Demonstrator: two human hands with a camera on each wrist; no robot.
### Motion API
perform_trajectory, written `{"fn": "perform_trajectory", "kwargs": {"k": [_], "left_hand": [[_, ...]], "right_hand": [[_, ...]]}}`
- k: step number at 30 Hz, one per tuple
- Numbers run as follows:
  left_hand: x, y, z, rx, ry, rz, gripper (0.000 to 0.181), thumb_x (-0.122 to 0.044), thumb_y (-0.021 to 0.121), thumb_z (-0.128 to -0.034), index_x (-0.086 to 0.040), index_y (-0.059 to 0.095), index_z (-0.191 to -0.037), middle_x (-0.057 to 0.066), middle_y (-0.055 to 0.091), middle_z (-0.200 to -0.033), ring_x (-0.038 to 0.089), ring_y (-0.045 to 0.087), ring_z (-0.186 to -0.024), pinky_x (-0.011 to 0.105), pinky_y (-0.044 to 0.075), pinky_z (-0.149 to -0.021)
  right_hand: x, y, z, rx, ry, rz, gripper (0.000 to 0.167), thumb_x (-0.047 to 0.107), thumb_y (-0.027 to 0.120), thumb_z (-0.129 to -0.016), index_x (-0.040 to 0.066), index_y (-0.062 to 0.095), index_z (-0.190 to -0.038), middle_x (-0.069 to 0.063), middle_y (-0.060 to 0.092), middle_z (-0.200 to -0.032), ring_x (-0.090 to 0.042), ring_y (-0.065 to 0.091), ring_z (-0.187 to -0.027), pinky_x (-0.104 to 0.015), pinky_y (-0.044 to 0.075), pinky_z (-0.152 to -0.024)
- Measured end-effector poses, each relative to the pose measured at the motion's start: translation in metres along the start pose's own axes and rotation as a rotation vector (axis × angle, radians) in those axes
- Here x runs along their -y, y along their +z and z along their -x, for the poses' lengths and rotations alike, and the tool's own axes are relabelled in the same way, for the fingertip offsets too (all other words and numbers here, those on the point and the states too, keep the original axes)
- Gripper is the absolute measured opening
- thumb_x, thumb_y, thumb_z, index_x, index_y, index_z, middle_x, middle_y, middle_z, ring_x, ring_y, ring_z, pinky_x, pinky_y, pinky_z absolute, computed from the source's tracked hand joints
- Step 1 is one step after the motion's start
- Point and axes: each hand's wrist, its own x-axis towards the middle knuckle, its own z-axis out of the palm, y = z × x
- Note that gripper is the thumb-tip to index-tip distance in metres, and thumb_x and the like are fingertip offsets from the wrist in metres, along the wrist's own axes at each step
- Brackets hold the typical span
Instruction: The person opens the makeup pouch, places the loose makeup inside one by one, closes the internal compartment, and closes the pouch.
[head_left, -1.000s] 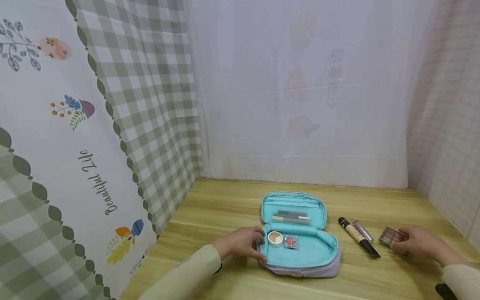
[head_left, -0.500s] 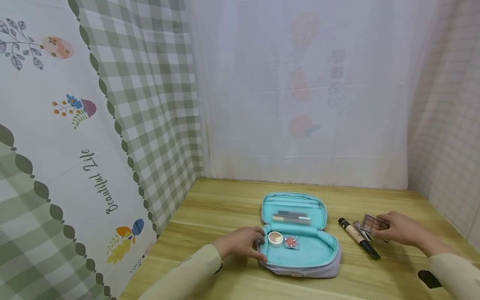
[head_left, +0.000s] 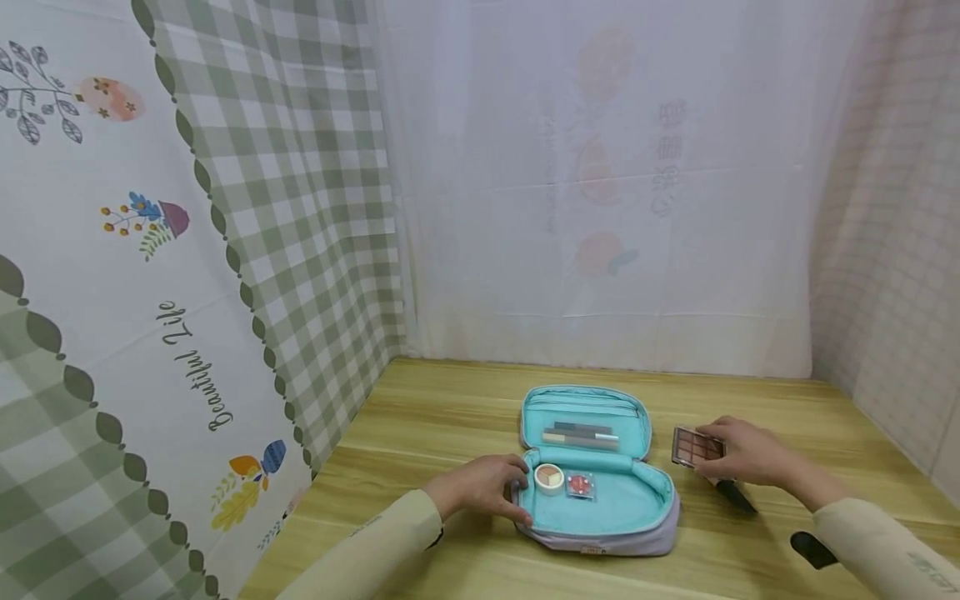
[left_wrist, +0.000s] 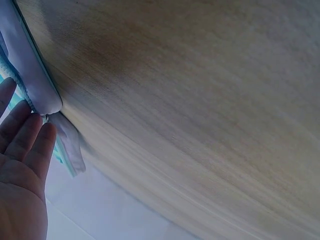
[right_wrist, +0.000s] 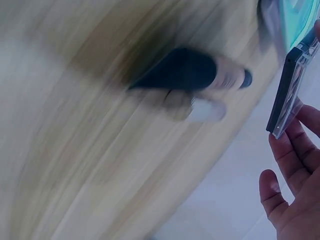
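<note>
An unzipped pouch (head_left: 618, 515) with a turquoise lining lies open on the table. The left hand (head_left: 483, 487) rests at its left side; in the left wrist view that hand's (left_wrist: 22, 175) fingers are nearly straight and touch the pouch's edge (left_wrist: 40, 80). Just right of the pouch, the right hand (head_left: 753, 454) pinches a palette (head_left: 696, 448) of brown shades above the table. In the right wrist view the palette (right_wrist: 287, 92) is seen side-on between the fingers and thumb of the right hand (right_wrist: 300, 190).
A round tricolour compact (head_left: 549, 478) and a small red case (head_left: 580, 485) lie inside the pouch; slim sticks (head_left: 581, 437) lie in its lid. Below the right hand are a black-capped tube (right_wrist: 185, 72) and a smaller clear one (right_wrist: 207, 109). Curtains surround the table.
The right hand has carried the palette leftward from the table's right part, over the two tubes, to beside the pouch. The left hand has stayed at the pouch.
</note>
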Motion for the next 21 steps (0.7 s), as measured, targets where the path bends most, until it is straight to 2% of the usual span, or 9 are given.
{"fn": "perform_trajectory", "kwargs": {"k": [6, 13, 21], "left_hand": [[-0.001, -0.001, 0.000, -0.001, 0.004, -0.003, 0.057, -0.061, 0.074, -0.0797, -0.014, 0.072, -0.113, -0.003, 0.059, -0.131, 0.009, 0.055, -0.117, 0.026, 0.044, -0.100], [0.000, 0.000, 0.000, -0.003, 0.010, -0.005, 0.057, -0.061, 0.074, -0.0797, -0.014, 0.072, -0.112, -0.003, 0.059, -0.130, 0.009, 0.055, -0.117, 0.025, 0.044, -0.100], [0.000, 0.000, 0.000, 0.001, 0.008, -0.002, 0.058, -0.062, 0.074, -0.0795, -0.014, 0.072, -0.113, -0.003, 0.058, -0.131, 0.009, 0.055, -0.117, 0.026, 0.044, -0.100]], "right_hand": [[0.022, 0.006, -0.007, 0.010, -0.056, 0.007, 0.072, 0.043, 0.081, -0.075, -0.009, 0.063, -0.122, -0.018, 0.062, -0.111, -0.033, 0.062, -0.096, -0.048, 0.051, -0.075], [0.043, 0.013, -0.016, 0.059, -0.080, -0.018, 0.074, 0.046, 0.082, -0.075, -0.006, 0.064, -0.124, -0.015, 0.063, -0.113, -0.027, 0.060, -0.093, -0.043, 0.050, -0.075], [0.059, 0.023, -0.019, 0.075, -0.119, -0.027, 0.071, 0.047, 0.082, -0.075, -0.003, 0.066, -0.122, -0.014, 0.063, -0.113, -0.024, 0.059, -0.092, -0.043, 0.050, -0.075]]}}
